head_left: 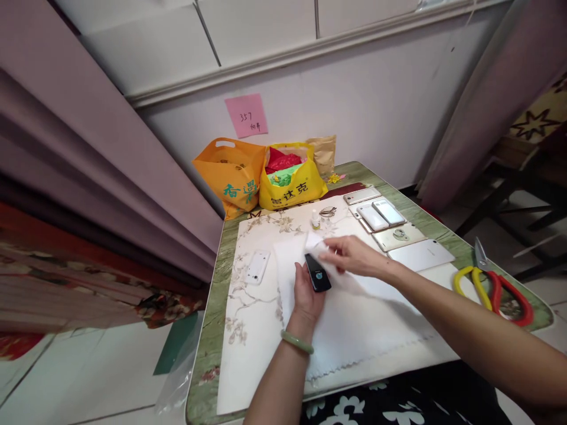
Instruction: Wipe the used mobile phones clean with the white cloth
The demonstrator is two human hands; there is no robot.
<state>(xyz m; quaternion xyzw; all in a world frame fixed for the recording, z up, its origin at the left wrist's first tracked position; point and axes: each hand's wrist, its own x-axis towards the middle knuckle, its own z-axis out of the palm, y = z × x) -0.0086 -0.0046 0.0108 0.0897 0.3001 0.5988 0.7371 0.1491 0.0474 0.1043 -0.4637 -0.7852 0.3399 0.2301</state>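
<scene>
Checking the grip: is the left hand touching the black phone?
Touching. The head view shows the black phone lying in the left hand, fingers curled against its left edge. The right hand pinches a cloth.

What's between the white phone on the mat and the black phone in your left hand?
Head view: only bare flowered mat and the edge of the white cloth separate the white phone from the black phone held in the left hand.

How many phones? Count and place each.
7. Black phone in left hand, by right hand's cloth; small white phone on the mat's left; at the right, a far silver phone, two paired phones, a gold phone and a big white phone. More may hide underneath.
</scene>
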